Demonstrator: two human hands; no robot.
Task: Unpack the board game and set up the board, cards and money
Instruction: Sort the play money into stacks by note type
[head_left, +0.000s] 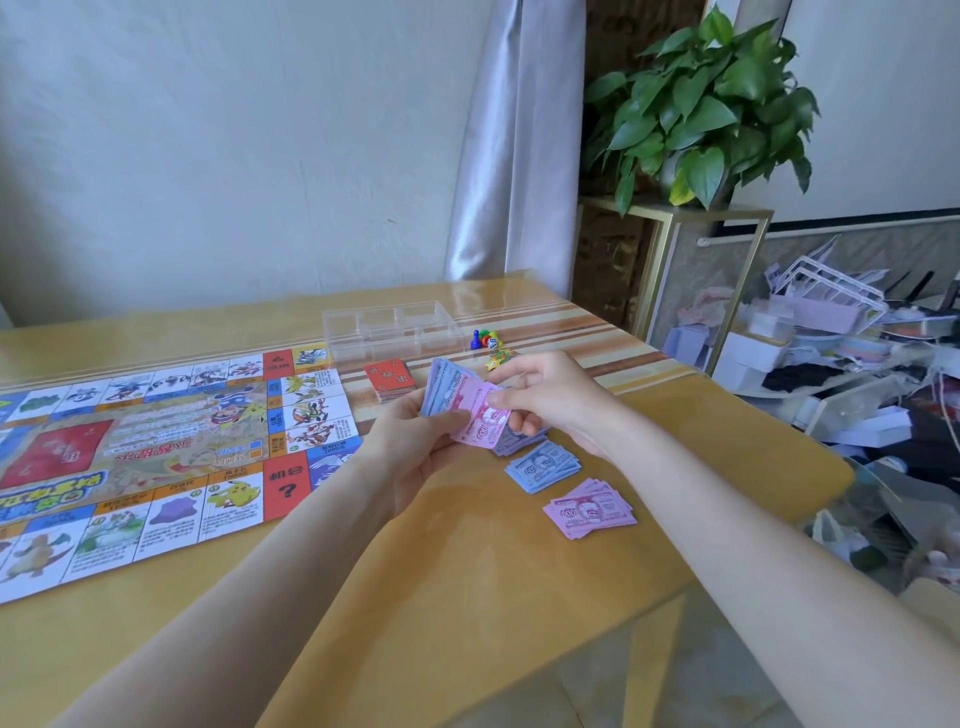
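Above the worktop (467, 597), the left hand (415, 447) grips a fan of notes (452, 389) while the right hand (545, 395) pinches a pink note (483, 421) marked "1000". Beside the unfolded board (156, 447) lie a blue "500" pile (543, 465), a pink "1000" pile (589, 509) and red cards (389, 382).

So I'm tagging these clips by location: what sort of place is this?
Most likely a room in a home. A wooden table stands by a curtained wall, a potted plant sits on a gold-framed stand, and household clutter is piled at the right.
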